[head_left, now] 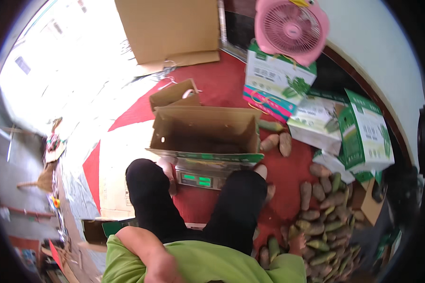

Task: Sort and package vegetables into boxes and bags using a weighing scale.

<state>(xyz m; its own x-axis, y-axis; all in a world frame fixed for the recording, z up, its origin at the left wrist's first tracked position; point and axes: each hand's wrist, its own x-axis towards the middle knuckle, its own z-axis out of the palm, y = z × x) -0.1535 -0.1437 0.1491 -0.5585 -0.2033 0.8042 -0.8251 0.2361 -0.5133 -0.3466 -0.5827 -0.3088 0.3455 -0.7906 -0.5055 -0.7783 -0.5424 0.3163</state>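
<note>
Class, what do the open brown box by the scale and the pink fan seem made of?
Open brown box: apparently cardboard, matt, from its plain brown inside and thin walls. Pink fan: probably moulded plastic, from its smooth, rounded, evenly coloured casing; gloss unclear.

From my remote seat I can read no word or number with certainty: the scale shows two green-lit windows too blurred for me, and the dark print on the fan-side carton and the right-hand carton stays illegible.
</note>
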